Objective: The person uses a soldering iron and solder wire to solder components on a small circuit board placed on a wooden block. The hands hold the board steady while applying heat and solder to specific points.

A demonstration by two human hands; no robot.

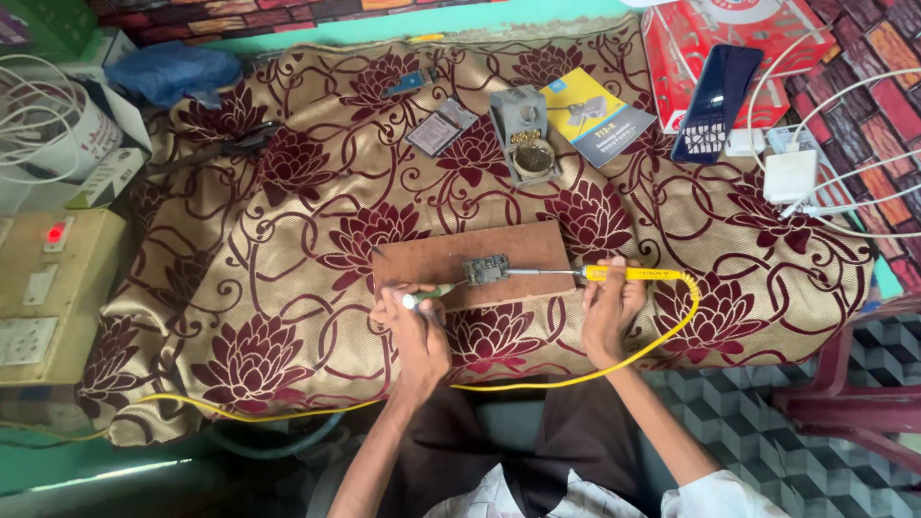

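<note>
A brown wooden board (441,257) lies on a gold cloth with dark red flowers (288,240). A small grey circuit board (486,270) rests on the wooden board. My left hand (414,321) grips a green-handled tool (429,294) whose tip reaches the circuit board from the left. My right hand (608,305) holds a yellow soldering iron (628,274); its metal tip points left and touches the circuit board. A yellow cord (537,382) runs from the iron down and off to the left.
A grey soldering stand (526,134), a small flat packet (439,128) and a yellow-blue booklet (595,115) lie further back. A dark phone (716,101), red box (767,29), white charger (790,175) and cables sit at right. A switch box with a red light (48,288) is left.
</note>
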